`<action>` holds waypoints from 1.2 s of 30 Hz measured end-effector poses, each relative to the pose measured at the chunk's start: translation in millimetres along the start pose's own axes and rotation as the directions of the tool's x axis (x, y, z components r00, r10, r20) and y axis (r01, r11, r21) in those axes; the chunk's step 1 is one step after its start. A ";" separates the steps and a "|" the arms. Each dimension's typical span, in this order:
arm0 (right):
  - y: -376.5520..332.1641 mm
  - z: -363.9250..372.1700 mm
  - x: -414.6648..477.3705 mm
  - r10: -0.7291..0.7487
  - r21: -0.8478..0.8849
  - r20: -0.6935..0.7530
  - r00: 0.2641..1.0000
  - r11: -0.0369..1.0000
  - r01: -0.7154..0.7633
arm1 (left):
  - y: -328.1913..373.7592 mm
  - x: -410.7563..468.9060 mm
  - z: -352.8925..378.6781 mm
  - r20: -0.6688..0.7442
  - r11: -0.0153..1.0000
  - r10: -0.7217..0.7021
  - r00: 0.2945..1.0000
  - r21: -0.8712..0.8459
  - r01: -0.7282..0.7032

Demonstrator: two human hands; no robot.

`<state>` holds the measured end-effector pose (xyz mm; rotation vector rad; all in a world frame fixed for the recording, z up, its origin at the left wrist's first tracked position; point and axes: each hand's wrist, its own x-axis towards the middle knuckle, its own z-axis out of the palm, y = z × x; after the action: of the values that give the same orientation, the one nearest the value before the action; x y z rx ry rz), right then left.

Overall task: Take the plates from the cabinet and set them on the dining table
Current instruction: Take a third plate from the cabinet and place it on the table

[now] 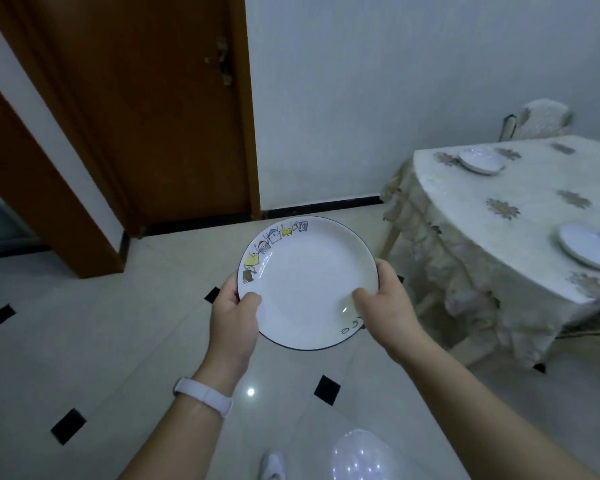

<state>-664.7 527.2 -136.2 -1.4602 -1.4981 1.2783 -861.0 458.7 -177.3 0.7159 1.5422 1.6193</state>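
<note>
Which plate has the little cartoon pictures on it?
The plate in the hands, held by the left hand and right hand. The far table plate and near table plate look plain white.

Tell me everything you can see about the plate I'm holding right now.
The plate is round and white, seemingly glazed ceramic, with a thin dark rim line. Small colourful cartoon figures run along its upper-left edge, and dark lettering sits near the lower right. It is empty, tilted slightly toward the camera, and held above the tiled floor, left of the dining table. The left hand and right hand each grip an opposite edge, thumbs on top.
</note>
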 end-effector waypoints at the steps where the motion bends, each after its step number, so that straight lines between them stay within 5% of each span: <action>1: -4.8 4.6 8.5 0.004 0.009 -0.026 1.000 1.000 -0.004 | 4.7 15.3 -0.6 0.028 1.000 0.006 1.000 -0.003 -0.006; 11: -16.4 -4.5 55.9 0.077 0.062 -0.258 0.963 0.996 -0.063 | 23.2 106.2 43.8 0.341 1.000 0.020 0.940 0.002 -0.022; 24: -1.9 -11.7 177.8 0.136 0.123 -0.309 0.941 0.987 -0.102 | 18.4 220.1 107.0 0.376 0.993 -0.053 0.925 0.114 0.011; 36: -8.2 -78.9 358.5 0.194 0.200 -0.315 0.929 0.971 -0.135 | 28.1 370.3 248.7 0.439 0.972 -0.065 0.896 0.231 -0.042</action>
<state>-644.5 892.8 -163.4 -1.6162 -1.0342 1.1560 -861.0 905.4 -163.6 1.1182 1.3998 1.1624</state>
